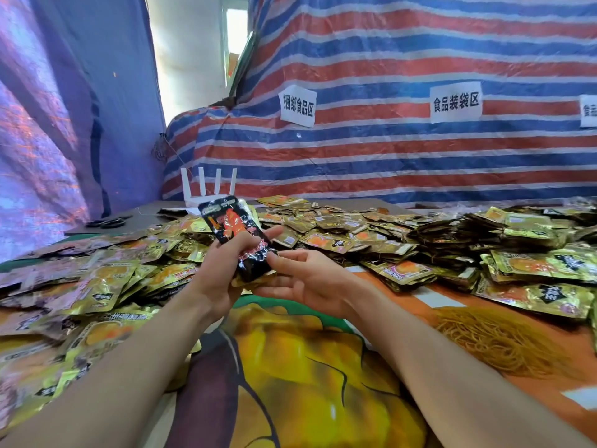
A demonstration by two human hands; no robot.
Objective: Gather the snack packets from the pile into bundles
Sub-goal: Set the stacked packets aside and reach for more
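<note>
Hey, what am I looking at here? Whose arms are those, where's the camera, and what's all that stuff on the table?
No machine here: this single picture comes from a camera worn on a person's head, looking down at their own bare arms. The left hand grips a black and red snack packet. The right hand lies open, palm up, thumb beside the packet's lower end. Gold snack packets are heaped across the table, and a heap of thin yellowish bands lies on the right.

Two hands [223, 270], one black packet [232, 224], three wall signs [456, 101].
</note>
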